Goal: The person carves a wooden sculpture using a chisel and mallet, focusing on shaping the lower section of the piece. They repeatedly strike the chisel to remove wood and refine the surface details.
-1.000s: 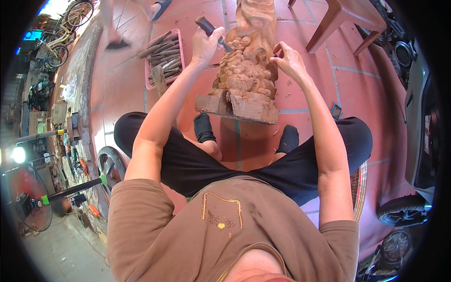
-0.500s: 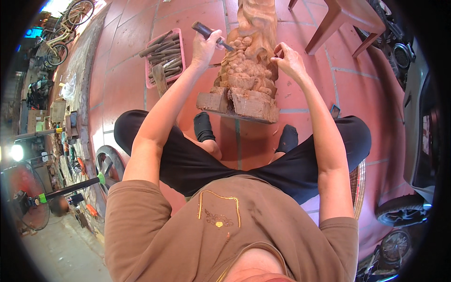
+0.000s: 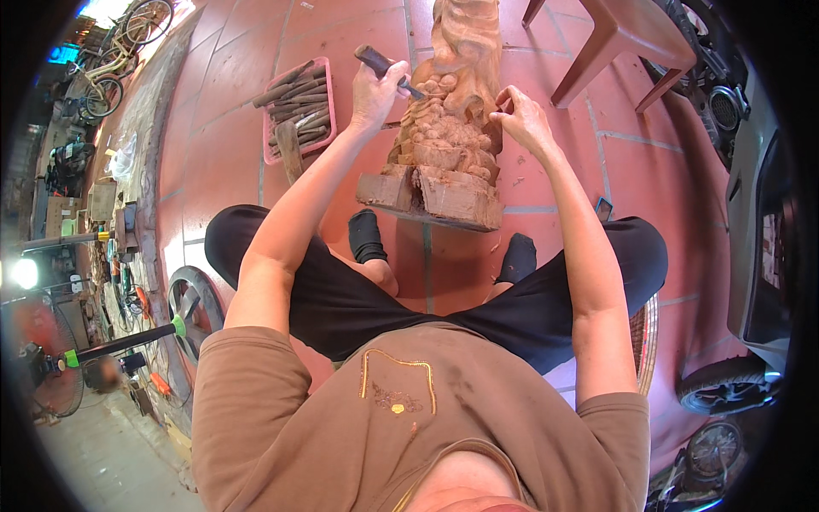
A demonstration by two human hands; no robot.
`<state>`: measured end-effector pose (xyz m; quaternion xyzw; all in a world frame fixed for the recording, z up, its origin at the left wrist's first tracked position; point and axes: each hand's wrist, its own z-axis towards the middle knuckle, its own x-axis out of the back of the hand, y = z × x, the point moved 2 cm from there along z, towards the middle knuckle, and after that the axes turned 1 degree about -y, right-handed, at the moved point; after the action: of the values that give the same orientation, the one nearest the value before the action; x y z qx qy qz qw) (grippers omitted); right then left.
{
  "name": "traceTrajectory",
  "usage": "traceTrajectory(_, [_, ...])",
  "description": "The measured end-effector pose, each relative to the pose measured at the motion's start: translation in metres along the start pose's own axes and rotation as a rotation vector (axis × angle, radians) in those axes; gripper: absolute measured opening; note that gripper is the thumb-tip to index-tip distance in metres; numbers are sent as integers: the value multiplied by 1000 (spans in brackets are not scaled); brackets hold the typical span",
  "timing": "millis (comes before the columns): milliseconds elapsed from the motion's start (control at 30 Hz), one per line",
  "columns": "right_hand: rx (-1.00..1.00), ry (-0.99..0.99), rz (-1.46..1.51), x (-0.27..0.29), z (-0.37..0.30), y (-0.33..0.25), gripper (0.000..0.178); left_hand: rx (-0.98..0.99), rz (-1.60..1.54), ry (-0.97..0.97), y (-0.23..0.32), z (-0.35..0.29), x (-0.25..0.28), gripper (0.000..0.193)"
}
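In my left hand (image 3: 374,101) is a chisel (image 3: 372,58), gripped with its dark handle tilted up to the left. Its metal blade points down to the right and meets the upper left side of a wood carving (image 3: 448,135). Clustered rounded shapes cover the carving's middle, and a rough, split block forms its near end. My right hand (image 3: 522,119) is at the carving's right edge, fingers curled and the fingertips drawn toward the thumb. Whether anything small sits between them cannot be made out.
A pink basket (image 3: 268,147) of wooden-handled tools lies left of the carving, with a mallet-like wooden piece (image 3: 288,147) leaning over its near edge. A brown plastic chair (image 3: 627,30) stands far right. Wood chips dot the red tiles; a motorbike (image 3: 755,256) is at right.
Both hands keep nearly the same places. My left hand and the chisel have shifted very slightly down and right in view. The right fingers look a little more closed.
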<state>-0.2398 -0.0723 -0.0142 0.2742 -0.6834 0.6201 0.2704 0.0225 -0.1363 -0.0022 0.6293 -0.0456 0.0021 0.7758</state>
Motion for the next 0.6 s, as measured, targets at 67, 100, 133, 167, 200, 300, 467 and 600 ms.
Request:
traceTrajectory(67, [-2, 2, -8, -1, 0, -1, 30, -11, 22, 20, -2, -2, -3, 22])
traceTrajectory(100, [2, 4, -13, -1, 1, -1, 31, -16, 34, 29, -3, -2, -3, 22])
traceTrajectory(133, [3, 6, -16, -1, 1, 0, 32, -20, 40, 23, -3, -3, -5, 22])
traceTrajectory(167, [4, 9, -20, -2, 1, 2, 33, -24, 45, 17, -3, -2, -6, 23])
traceTrajectory(200, [5, 7, -14, -2, 1, 4, 33, -28, 51, 10, -2, -1, -8, 23])
traceTrajectory(300, [21, 8, -6, -3, 3, 7, 33, -27, 149, -75, 1, 7, -8, 23])
traceTrajectory(467, [-11, -12, -22, -1, -1, -1, 31, 133, 214, -119, 9, 19, -3, 23])
traceTrajectory(600, [-7, -4, -3, -2, 4, 5, 32, 90, 132, -128, 9, 20, -1, 23])
